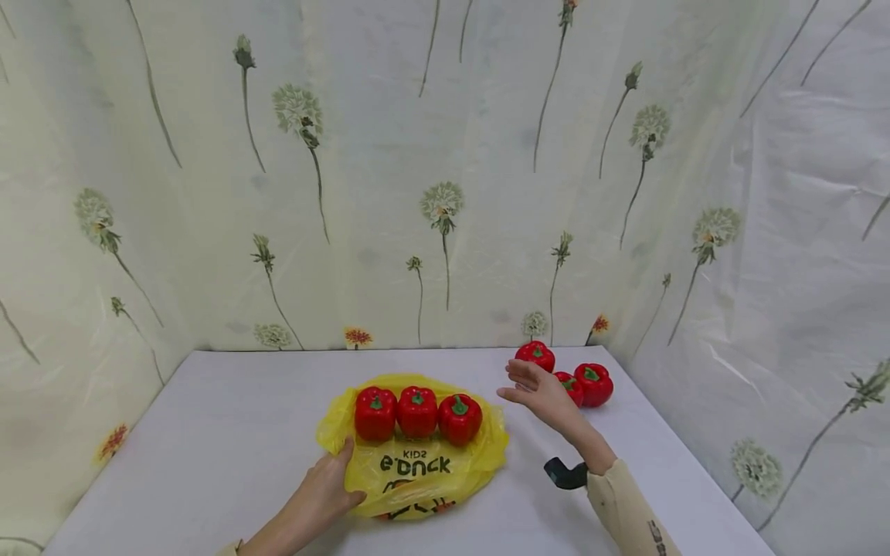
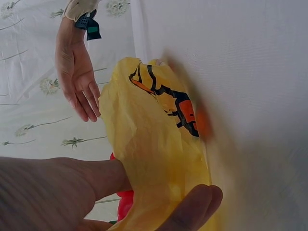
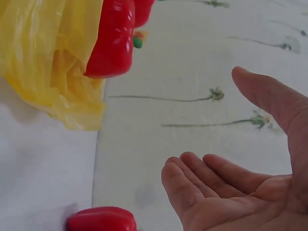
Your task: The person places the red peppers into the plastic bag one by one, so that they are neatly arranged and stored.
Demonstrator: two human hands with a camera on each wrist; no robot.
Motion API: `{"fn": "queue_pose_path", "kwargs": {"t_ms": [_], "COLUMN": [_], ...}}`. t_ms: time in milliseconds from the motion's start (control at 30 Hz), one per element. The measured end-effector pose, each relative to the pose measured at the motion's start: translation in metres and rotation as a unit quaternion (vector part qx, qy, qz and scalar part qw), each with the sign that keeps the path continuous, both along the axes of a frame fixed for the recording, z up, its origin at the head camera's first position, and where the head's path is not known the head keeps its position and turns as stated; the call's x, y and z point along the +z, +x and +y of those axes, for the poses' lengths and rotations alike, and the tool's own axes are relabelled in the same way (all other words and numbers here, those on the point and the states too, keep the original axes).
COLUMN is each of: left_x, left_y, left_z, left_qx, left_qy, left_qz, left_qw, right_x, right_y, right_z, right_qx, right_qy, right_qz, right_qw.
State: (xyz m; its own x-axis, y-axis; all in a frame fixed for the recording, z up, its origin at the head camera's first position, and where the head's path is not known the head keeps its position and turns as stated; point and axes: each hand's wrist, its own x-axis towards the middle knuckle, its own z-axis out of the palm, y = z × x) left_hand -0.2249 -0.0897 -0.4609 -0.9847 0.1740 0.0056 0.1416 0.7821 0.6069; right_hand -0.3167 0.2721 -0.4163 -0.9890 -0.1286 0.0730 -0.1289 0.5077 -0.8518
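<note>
From my remote seat, my left grip (image 1: 325,488) rests on the near left edge of the crinkled yellow plastic bag (image 1: 417,467) lying mid-surface. Three red bell peppers sit in a row on the bag's far part, just beyond that grip: left (image 1: 375,414), middle (image 1: 417,411), right (image 1: 460,418). My right grip (image 1: 538,394) hovers right of the bag, with three loose red peppers (image 1: 593,384) just behind it, near the white surface's (image 1: 229,432) far right corner.
</note>
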Motion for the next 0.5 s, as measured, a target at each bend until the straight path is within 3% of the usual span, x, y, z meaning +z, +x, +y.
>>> {"fn": "queue_pose_path", "kwargs": {"t_ms": [233, 500], "left_x": [0.000, 0.000], "left_y": [-0.001, 0.000], "left_z": [0.000, 0.000], "left_qx": [-0.002, -0.004], "left_qy": [0.000, 0.003], "left_qz": [-0.004, -0.004], "left_qw": [1.0000, 1.0000], "right_x": [0.011, 0.014], "right_y": [0.002, -0.001], "right_z": [0.021, 0.026], "right_qx": [-0.042, -0.041], "right_qy": [0.017, 0.029], "right_qz": [-0.003, -0.012], "right_qw": [0.9990, 0.9987]}}
